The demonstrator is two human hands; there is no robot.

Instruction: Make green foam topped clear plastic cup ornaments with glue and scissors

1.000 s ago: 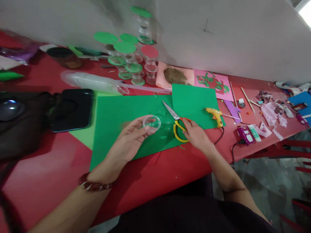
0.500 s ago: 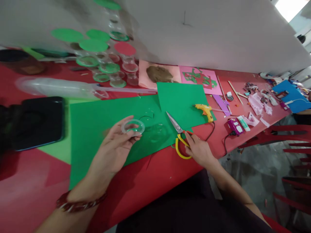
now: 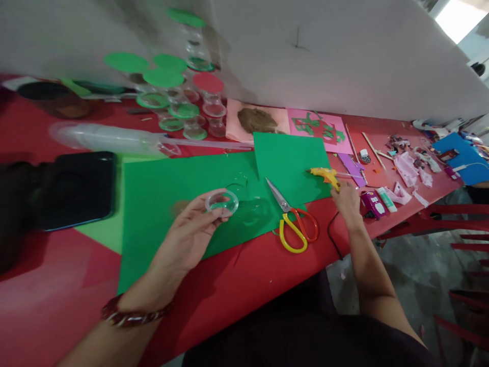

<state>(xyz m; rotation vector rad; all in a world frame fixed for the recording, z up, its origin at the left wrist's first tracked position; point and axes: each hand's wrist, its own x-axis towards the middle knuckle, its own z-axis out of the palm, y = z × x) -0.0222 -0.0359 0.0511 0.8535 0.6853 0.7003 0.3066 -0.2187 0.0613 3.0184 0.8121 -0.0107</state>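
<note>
My left hand (image 3: 191, 229) is closed on a clear plastic cup piece (image 3: 234, 205) with a round rim, held above a green sheet (image 3: 153, 204). My right hand (image 3: 347, 203) reaches out to the right, its fingers closed at the handle of a yellow hot glue gun (image 3: 324, 173). The gun lies at the edge of a smaller green sheet (image 3: 290, 153). Between my hands rest scissors (image 3: 293, 218) with one yellow and one red handle loop, blades pointing away. Clear plastic scraps (image 3: 250, 211) lie on the green sheet beside my left hand.
Joined clear cups with green and red discs (image 3: 183, 109) stand by the wall. A dark tablet-like slab (image 3: 80, 188) lies left. Behind are a brown lump (image 3: 256, 121) on pink paper and green cutouts (image 3: 305, 124). A purple box (image 3: 373, 205) and glue tube (image 3: 387, 200) sit right.
My right hand has left the scissors, which now lie on the table, and has moved right to the glue gun's handle. My left hand still holds the cup piece. The view has shifted slightly.
</note>
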